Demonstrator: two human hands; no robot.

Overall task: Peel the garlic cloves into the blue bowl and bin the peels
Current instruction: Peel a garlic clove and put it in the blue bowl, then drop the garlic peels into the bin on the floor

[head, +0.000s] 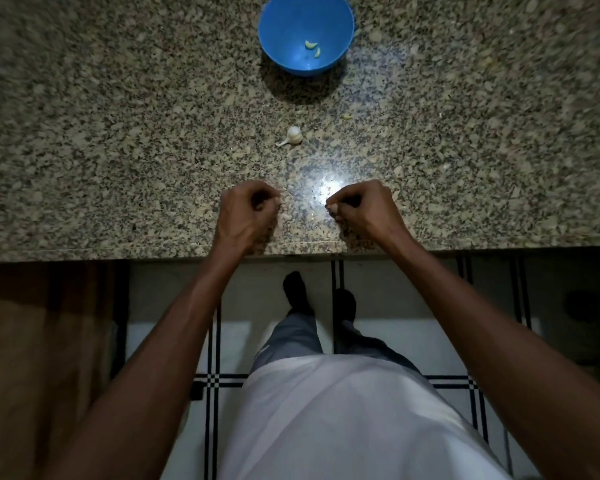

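A blue bowl stands at the far middle of the granite counter, and two peeled garlic cloves lie inside it. A white garlic bulb lies on the counter between the bowl and my hands. Near the counter's front edge, my right hand pinches a small pale garlic clove at its fingertips. My left hand is a short way to the left with its fingers curled in against the thumb. Anything pinched there is too small to see.
A small pale garlic scrap lies right of the bulb and another scrap lies further right. A bright light reflection sits on the counter between my hands. Below the counter edge I see tiled floor and my legs. No bin is in view.
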